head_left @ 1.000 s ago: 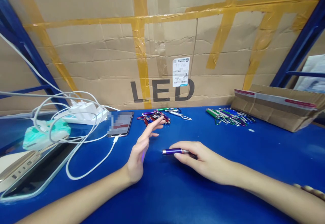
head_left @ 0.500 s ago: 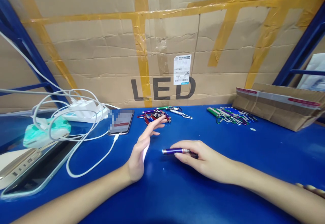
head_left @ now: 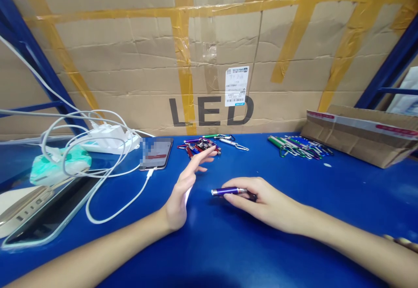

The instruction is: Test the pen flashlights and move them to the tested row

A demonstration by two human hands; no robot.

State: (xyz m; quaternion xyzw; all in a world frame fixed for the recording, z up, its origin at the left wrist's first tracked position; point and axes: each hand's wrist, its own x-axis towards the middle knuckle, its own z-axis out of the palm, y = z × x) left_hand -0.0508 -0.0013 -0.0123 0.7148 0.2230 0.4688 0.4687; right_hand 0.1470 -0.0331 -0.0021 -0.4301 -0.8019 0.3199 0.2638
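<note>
A small purple flashlight [head_left: 228, 191] with a silver end lies between the thumb and fingers of my right hand [head_left: 261, 199], its head pointing left. My left hand [head_left: 183, 192] stands on edge across from it, fingers stretched out, palm turned toward the flashlight and holding nothing. A bright patch of light falls on that palm. Behind my left fingertips lies a loose pile of small flashlights [head_left: 199, 145] in red, purple and blue. To the right, a second group of flashlights [head_left: 298, 145] with carabiner clips lies in a row.
On the blue table [head_left: 228, 253], a phone [head_left: 156, 153] is plugged into a white cable. Tangled cables, a power strip [head_left: 120, 142], a tissue pack [head_left: 62, 164] and a larger device [head_left: 55, 212] crowd the left. An open cardboard box [head_left: 355, 135] sits at right; a large carton [head_left: 137, 75] stands behind.
The view has shifted slightly. Both hands keep nearly the same pose, with the flashlight still in my right hand and facing my left palm.
</note>
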